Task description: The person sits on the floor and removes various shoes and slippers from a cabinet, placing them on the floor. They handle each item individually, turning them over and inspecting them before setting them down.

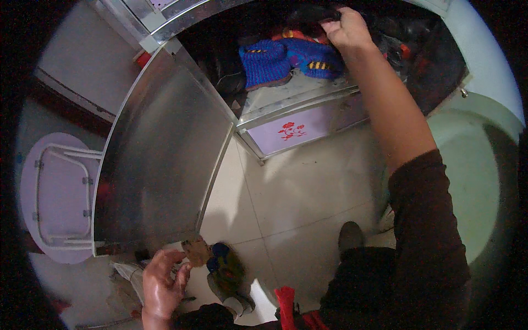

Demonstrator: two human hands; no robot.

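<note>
My right hand (348, 31) reaches into the dark inside of a metal-framed cabinet at the top, its fingers closed on a black item (315, 15) whose kind I cannot tell. Just below and left of it, blue knitted slippers or shoes (266, 64) with yellow stripes stand on the cabinet's bottom shelf (264, 99). Something red and orange (297, 35) lies behind them. My left hand (165, 280) is at the lower left, thumb and fingers curled and apart, beside a brown flat piece (196, 251). Whether it touches that piece is unclear.
The cabinet's open door (165, 152) stands to the left, with a round folding table (62, 198) beyond it. A lilac panel (288, 130) with red flowers fronts the cabinet's base. At right is a large pale green tub (466, 177). Dark green and blue footwear (226, 268) lies on the tiled floor.
</note>
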